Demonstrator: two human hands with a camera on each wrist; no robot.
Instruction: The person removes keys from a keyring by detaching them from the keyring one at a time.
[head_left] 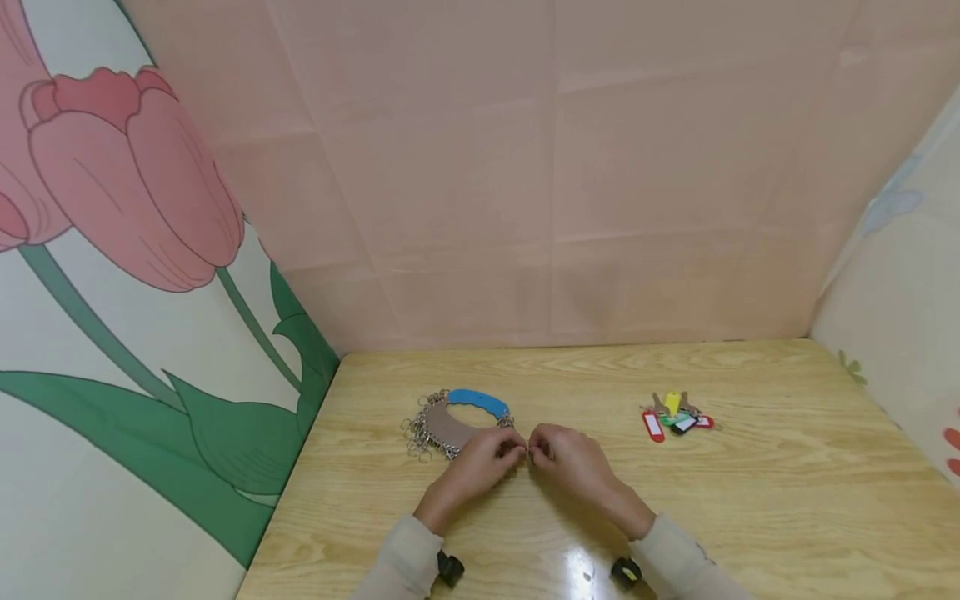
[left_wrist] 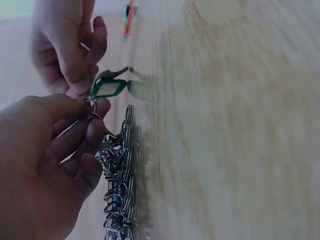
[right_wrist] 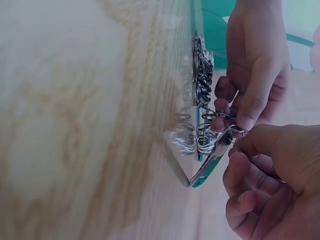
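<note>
Near the table's middle, my left hand (head_left: 483, 457) pinches a metal split ring (left_wrist: 93, 116) between thumb and fingers. Meeting it fingertip to fingertip, my right hand (head_left: 577, 462) pinches the small ring end of a green key tag (left_wrist: 109, 89). A key (left_wrist: 116, 73) hangs beside this tag, both just above the tabletop. Behind the left hand lies a key holder with a blue handle (head_left: 480, 401), a brown crescent-shaped body (head_left: 448, 427) and many metal rings (head_left: 420, 429) along its edge. Fingertips partly hide how the rings join.
To the right lies a pile of keys with tags: a red tag (head_left: 653, 427), a yellow tag (head_left: 672, 403) and a black tag (head_left: 684, 425) among them. The wooden table (head_left: 787, 467) meets a pink cloth backdrop (head_left: 555, 208) and a tulip-printed side panel (head_left: 135, 183).
</note>
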